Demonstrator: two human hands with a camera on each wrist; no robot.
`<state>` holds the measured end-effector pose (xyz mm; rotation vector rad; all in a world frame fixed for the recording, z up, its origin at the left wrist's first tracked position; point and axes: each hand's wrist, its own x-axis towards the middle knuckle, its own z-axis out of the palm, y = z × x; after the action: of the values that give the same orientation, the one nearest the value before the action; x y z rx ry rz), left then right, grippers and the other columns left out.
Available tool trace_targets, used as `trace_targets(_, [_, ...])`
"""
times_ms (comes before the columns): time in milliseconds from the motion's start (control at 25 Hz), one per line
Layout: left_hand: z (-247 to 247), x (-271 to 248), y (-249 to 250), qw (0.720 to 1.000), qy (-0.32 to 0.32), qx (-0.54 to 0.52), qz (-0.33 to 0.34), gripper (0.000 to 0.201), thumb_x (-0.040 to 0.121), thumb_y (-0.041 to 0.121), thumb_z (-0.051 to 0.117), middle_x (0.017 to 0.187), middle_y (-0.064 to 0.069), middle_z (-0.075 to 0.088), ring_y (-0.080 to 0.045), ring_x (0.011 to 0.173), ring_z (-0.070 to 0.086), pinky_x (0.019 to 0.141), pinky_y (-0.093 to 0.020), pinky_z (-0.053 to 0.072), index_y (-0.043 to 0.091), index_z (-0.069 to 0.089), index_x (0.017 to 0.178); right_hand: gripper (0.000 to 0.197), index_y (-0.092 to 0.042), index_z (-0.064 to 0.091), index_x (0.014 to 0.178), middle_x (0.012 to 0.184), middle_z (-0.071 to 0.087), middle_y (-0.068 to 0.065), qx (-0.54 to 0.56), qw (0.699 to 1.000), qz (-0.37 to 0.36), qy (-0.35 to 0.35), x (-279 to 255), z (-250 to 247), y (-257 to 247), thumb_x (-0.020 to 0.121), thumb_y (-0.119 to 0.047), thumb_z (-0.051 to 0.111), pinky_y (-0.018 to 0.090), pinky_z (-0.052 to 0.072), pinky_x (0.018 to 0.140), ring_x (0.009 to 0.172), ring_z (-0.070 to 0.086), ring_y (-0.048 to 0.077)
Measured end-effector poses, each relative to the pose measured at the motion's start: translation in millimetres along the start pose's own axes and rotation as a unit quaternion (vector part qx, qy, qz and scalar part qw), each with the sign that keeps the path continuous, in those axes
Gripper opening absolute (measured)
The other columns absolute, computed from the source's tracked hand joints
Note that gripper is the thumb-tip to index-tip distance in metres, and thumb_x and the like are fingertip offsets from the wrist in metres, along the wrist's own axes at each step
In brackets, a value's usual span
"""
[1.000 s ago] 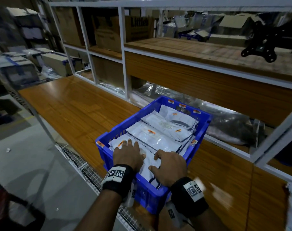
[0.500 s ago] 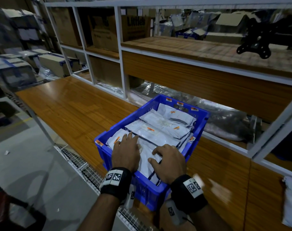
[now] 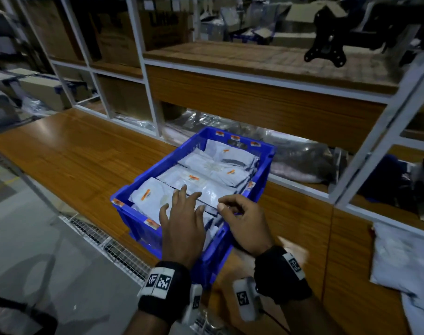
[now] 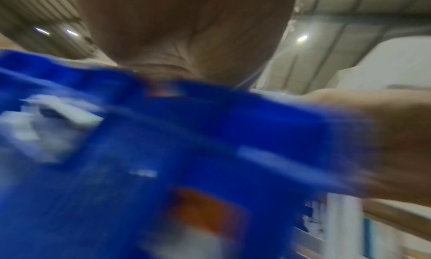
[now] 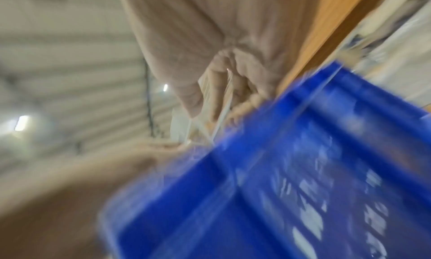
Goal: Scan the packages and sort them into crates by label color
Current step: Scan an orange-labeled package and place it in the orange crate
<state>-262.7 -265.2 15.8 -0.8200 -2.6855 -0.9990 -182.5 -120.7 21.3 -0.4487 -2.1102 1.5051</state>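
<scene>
A blue crate (image 3: 261,163) full of white packages (image 3: 201,184) with orange labels sits on the wooden bench (image 3: 68,155). The left hand (image 3: 182,226) lies flat, fingers straight, on the near packages; the right hand (image 3: 244,221), just beside it, pinches a package's edge.

The head view is looking dim, with soft glare lying on the wooden surface (image 3: 68,151) and lines bending at the edges. Both wrist views are smearing heavily with motion blur, and small ceiling lights are glowing behind.

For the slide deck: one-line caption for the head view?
Both hands, left hand flat, right hand curled, over white packages in a blue crate.
</scene>
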Motion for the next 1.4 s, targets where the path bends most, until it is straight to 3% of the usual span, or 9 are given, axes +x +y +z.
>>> trace_targets(280, [58.1, -27.2, 98.0, 0.981, -0.063, -0.078, 0.168, 0.043, 0.101, 0.029, 0.049, 0.151, -0.006, 0.058, -0.024, 0.137, 0.056, 0.107, -0.043, 0.049, 0.017, 0.062, 0.14, 0.013, -0.033, 0.072, 0.102, 0.093, 0.074, -0.015, -0.084, 0.984, 0.116, 0.101, -66.7, -144.0, 66.6, 0.099, -0.042, 0.063, 0.031, 0.056, 0.075, 0.089, 0.068, 0.003])
trace_targets(480, [163.7, -62.0, 132.4, 0.945, -0.282, 0.046, 0.16, 0.051, 0.105, 0.039, 0.051, 0.147, -0.004, 0.055, -0.028, 0.13, 0.055, 0.102, -0.043, 0.046, 0.021, 0.043, 0.152, 0.007, -0.03, 0.066, 0.103, 0.103, 0.07, 0.002, -0.254, 0.931, 0.21, 0.154, -120.6, -256.5, 128.0, 0.098, -0.035, 0.067, 0.038, 0.053, 0.082, 0.097, 0.066, 0.026])
trace_targets(640, [240.2, -93.1, 143.3, 0.895, -0.425, 0.104, 0.082, 0.072, 0.107, 0.052, 0.044, 0.173, -0.013, 0.02, -0.038, 0.156, 0.024, 0.122, -0.051, 0.032, 0.02, 0.019, 0.166, 0.05, -0.021, 0.062, 0.13, 0.122, 0.061, 0.015, -0.389, 0.866, 0.277, 0.147, -147.8, -323.2, 178.1, 0.09, -0.05, 0.066, 0.045, 0.049, 0.095, 0.118, 0.055, 0.039])
trace_targets(760, [274.3, -105.5, 154.7, 0.88, -0.424, 0.208, 0.046, 0.075, 0.106, 0.061, 0.034, 0.174, -0.02, 0.008, -0.047, 0.158, 0.012, 0.121, -0.061, 0.026, 0.02, 0.015, 0.166, 0.075, -0.029, 0.034, 0.159, 0.145, 0.041, 0.022, -0.386, 0.866, 0.305, 0.091, -155.5, -358.5, 202.7, 0.094, -0.051, 0.063, 0.051, 0.045, 0.105, 0.131, 0.045, 0.045])
trace_targets(920, [283.8, -108.9, 180.0, 0.868, -0.421, 0.262, 0.006, 0.084, 0.104, 0.069, 0.027, 0.174, -0.022, 0.005, -0.048, 0.158, 0.01, 0.119, -0.063, 0.029, 0.015, 0.014, 0.167, 0.069, -0.044, 0.011, 0.163, 0.139, 0.04, 0.02, -0.424, 0.855, 0.299, -0.023, -154.1, -379.1, 215.5, 0.102, -0.06, 0.04, 0.049, 0.042, 0.105, 0.13, 0.041, 0.043])
trace_targets(1040, [281.5, -112.7, 191.5, 0.873, -0.407, 0.266, -0.013, 0.089, 0.101, 0.074, 0.023, 0.174, -0.022, 0.004, -0.048, 0.159, 0.009, 0.121, -0.063, 0.028, 0.013, 0.014, 0.167, 0.061, -0.041, 0.022, 0.162, 0.134, 0.044, 0.019, -0.485, 0.836, 0.251, -0.055, -147.3, -382.3, 214.8, 0.104, -0.059, 0.03, 0.046, 0.043, 0.099, 0.127, 0.041, 0.04])
trace_targets(1160, [277.4, -113.4, 191.5, 0.873, -0.414, 0.257, -0.021, 0.085, 0.103, 0.071, 0.023, 0.175, -0.02, 0.003, -0.045, 0.16, 0.007, 0.123, -0.061, 0.028, 0.015, 0.013, 0.167, 0.062, -0.038, 0.035, 0.159, 0.142, 0.047, 0.018, -0.455, 0.854, 0.246, -0.046, -141.3, -376.8, 211.4, 0.101, -0.049, 0.055, 0.045, 0.041, 0.107, 0.134, 0.042, 0.039])
trace_targets(1280, [269.8, -109.0, 187.8, 0.871, -0.42, 0.255, -0.003, 0.082, 0.105, 0.069, 0.024, 0.175, -0.019, 0.006, -0.044, 0.16, 0.01, 0.123, -0.059, 0.03, 0.017, 0.014, 0.167, 0.07, -0.02, 0.061, 0.143, 0.129, 0.061, 0.025, -0.38, 0.9, 0.214, 0.012, -142.8, -370.2, 204.7, 0.079, -0.031, 0.085, 0.049, 0.05, 0.101, 0.122, 0.057, 0.045])
trace_targets(1400, [263.3, -103.5, 185.2, 0.869, -0.43, 0.245, 0.023, 0.078, 0.106, 0.067, 0.026, 0.175, -0.018, 0.009, -0.044, 0.159, 0.015, 0.121, -0.057, 0.035, 0.018, 0.018, 0.166, 0.067, -0.009, 0.074, 0.123, 0.111, 0.07, 0.023, -0.338, 0.918, 0.198, 0.068, -145.6, -363.8, 207.5, 0.06, -0.025, 0.09, 0.047, 0.055, 0.088, 0.106, 0.065, 0.044])
